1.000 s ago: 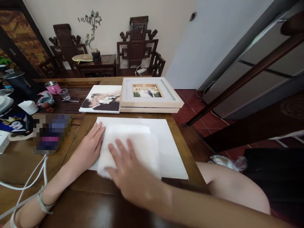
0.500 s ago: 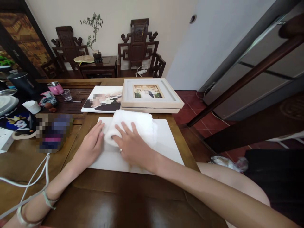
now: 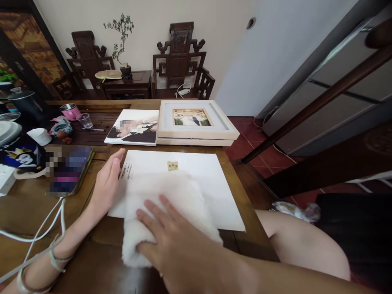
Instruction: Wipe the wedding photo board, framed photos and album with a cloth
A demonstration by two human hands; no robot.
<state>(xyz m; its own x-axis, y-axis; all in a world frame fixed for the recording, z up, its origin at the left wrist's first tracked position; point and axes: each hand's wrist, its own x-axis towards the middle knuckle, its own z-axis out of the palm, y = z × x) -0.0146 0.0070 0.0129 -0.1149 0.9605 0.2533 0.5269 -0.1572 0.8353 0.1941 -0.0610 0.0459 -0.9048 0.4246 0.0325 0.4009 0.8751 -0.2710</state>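
White fluffy cloth (image 3: 165, 212) lies under the right hand (image 3: 174, 241), which is flat on top of it, fingers spread, palm down, not pinching. Cloth sits at the near edge of a white board (image 3: 196, 183), its lower end hanging off onto the wooden table (image 3: 101, 261). Cloth looks soft, thick, folded into a rough rectangle, blurred at the edges. Left hand (image 3: 105, 183) rests flat on the board's left edge, fingers together and straight, thumb side up, holding nothing, just beside the cloth but not on it.

Board is plain white, lying flat, with small dark print near its left corner and a small tan metal hanger (image 3: 172, 165) near the top middle.

Behind the board: a light wood picture frame (image 3: 196, 122) stacked on another frame, photo facing up; a frameless photo print (image 3: 134, 130) lies just left of it, touching.

Containers at far left: a pink mug (image 3: 70, 111), contents not visible; a clear plastic cup (image 3: 85, 121), looks empty; a white cup (image 3: 39, 136), inside not seen. A phone (image 3: 69, 171) lies left of the left hand, with white cables (image 3: 39, 232) near the wrist.
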